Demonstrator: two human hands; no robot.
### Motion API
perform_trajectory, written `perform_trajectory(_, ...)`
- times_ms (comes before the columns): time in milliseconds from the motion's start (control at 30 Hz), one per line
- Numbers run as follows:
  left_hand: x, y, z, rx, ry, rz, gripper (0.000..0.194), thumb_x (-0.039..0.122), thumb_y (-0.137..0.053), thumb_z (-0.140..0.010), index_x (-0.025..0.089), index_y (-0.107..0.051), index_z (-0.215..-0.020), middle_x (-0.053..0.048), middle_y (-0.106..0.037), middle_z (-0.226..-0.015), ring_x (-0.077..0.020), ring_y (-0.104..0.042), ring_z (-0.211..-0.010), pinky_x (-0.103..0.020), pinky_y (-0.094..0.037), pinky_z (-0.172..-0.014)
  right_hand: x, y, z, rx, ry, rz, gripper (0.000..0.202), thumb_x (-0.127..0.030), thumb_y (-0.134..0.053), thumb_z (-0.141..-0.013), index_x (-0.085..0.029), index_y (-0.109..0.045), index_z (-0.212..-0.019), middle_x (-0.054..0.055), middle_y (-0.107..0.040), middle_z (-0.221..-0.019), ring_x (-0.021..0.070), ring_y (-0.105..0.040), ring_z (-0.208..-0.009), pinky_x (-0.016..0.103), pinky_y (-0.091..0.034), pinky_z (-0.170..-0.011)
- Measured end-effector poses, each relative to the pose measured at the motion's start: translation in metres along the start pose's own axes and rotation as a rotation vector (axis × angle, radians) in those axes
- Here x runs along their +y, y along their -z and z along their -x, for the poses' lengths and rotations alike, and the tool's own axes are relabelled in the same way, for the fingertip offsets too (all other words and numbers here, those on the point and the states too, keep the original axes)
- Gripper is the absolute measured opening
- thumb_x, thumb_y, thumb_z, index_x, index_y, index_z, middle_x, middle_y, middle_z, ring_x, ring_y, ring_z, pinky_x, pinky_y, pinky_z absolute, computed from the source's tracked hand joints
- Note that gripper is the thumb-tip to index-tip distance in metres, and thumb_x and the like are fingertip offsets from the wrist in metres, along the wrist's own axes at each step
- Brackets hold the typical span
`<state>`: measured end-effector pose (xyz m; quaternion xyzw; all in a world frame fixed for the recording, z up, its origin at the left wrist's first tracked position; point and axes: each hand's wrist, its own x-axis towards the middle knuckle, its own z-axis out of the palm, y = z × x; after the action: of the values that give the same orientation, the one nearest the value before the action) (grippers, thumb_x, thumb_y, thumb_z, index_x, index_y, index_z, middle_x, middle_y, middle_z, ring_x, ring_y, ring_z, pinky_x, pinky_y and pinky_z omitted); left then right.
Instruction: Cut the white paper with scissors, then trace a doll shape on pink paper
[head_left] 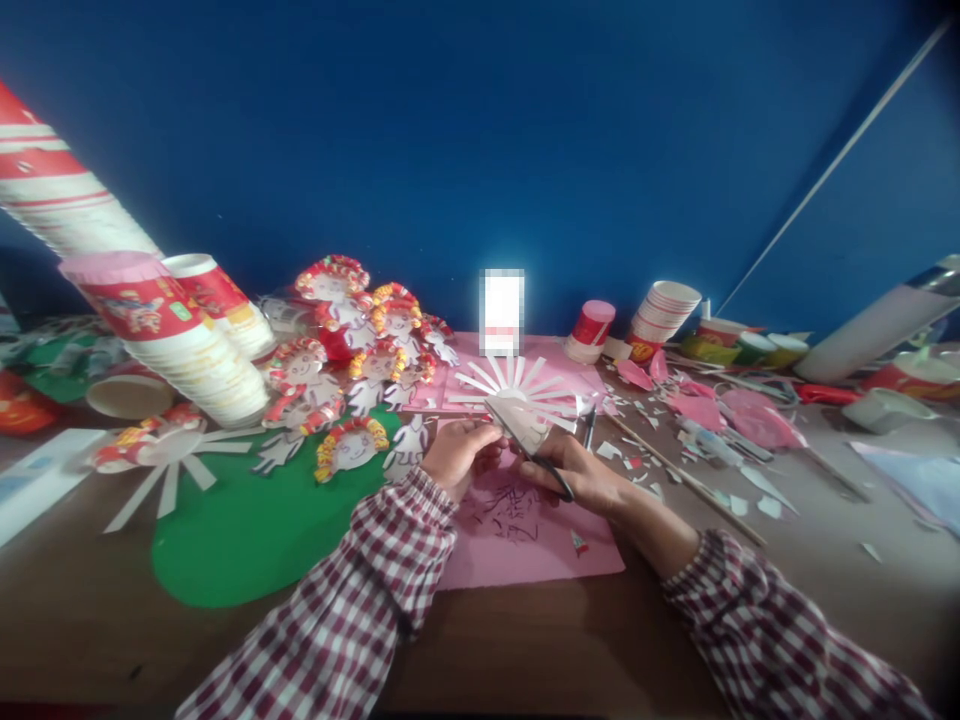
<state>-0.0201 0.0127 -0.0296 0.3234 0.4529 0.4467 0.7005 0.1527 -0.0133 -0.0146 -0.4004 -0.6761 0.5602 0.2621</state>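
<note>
Over a pink sheet [465,560], my left hand [459,460] is closed, thumb and fingers pinching a small pale paper piece [531,425]. Black-handled scissors [556,480] are in my right hand [589,478], its fingers wrapped at the handles. The blades point up and left beside the paper piece; whether they touch it is too blurred to tell. Just beyond both hands lies a white paper cup cut into spread strips [471,383]. Dark scribble-like trimmings [510,515] lie on the pink sheet beneath.
Finished-looking paper dolls [349,450] with red and yellow curls crowd the left, near a green sheet [232,560]. Stacked paper cups [202,350] lean farther left. Cups [664,310], a wooden stick [690,480] and white scraps [739,505] lie right. A blue wall [420,150] stands behind.
</note>
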Motion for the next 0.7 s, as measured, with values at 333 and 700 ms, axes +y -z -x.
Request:
perform_trajectory(333,0.002,0.002,0.000,0.016,-0.068,-0.114,0.016,0.028,-0.069,-0.065,0.013,-0.064,-0.070,-0.002,-0.062,-0.064,-0.0095,-0.057,-0.057,-0.019,-0.044,-0.050,0.011,0.007,0.000,-0.034,0.064,0.001,0.037,-0.045,-0.058,-0.081,-0.009,-0.062,-0.073,-0.002,-0.049,-0.056,0.0064,-0.045,-0.047,0.018,-0.036,-0.044)
perform_trajectory(700,0.004,-0.001,0.003,-0.016,-0.046,-0.018,0.008,0.021,-0.065,-0.066,0.014,-0.062,-0.068,0.000,-0.060,-0.061,-0.0072,-0.053,-0.053,-0.019,-0.041,-0.050,0.010,0.002,0.003,-0.008,0.023,-0.154,0.037,-0.046,-0.059,-0.081,-0.009,-0.061,-0.077,-0.002,-0.053,-0.051,0.0073,-0.049,-0.044,0.016,-0.036,-0.039)
